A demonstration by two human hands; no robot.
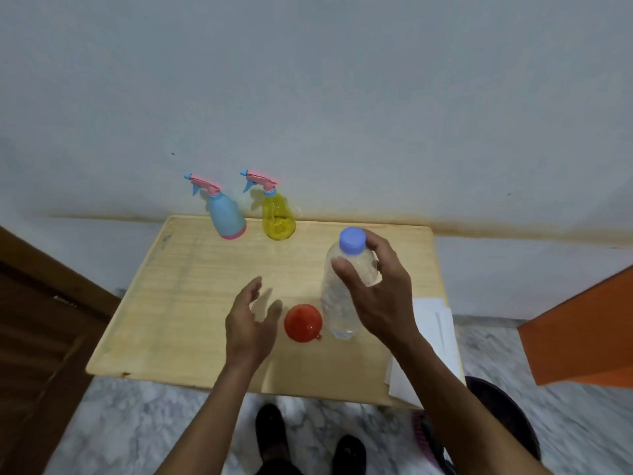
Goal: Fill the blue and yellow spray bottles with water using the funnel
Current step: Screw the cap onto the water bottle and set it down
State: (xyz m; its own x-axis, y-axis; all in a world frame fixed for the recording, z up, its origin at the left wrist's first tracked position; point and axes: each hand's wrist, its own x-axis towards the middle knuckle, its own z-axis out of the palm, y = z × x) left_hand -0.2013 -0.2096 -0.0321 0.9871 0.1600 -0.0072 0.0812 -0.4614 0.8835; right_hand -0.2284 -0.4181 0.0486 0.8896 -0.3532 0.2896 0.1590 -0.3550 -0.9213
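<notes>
- Pale, bare wall (342,97) fills the upper half of what we see, and below it a small light wooden table (191,303) stands against that wall on a grey marbled floor (137,423).
- Our right hand (380,296) grips a clear water bottle (339,303) near its shoulder, thumb on the near side and fingers wrapped round the far side, just under its blue cap (352,240).
- That bottle stands upright on the right part of the table.
- Our left hand (251,323) hovers over the middle of the table with fingers spread and relaxed, holding nothing.
- A red funnel (303,322) lies on the table between our two hands, just beside the foot of the water bottle.
- At the far edge, close to the wall, stand the blue spray bottle (226,217) on the left and the yellow spray bottle (278,217) on its right, near each other but apart, both with pink and blue trigger heads screwed on.
- White paper (435,323) lies at the table's right edge, partly under our right forearm.
- We see dark wood (34,320) at the left, an orange surface (582,330) at the right, and dark shoes (270,430) on the floor below.
</notes>
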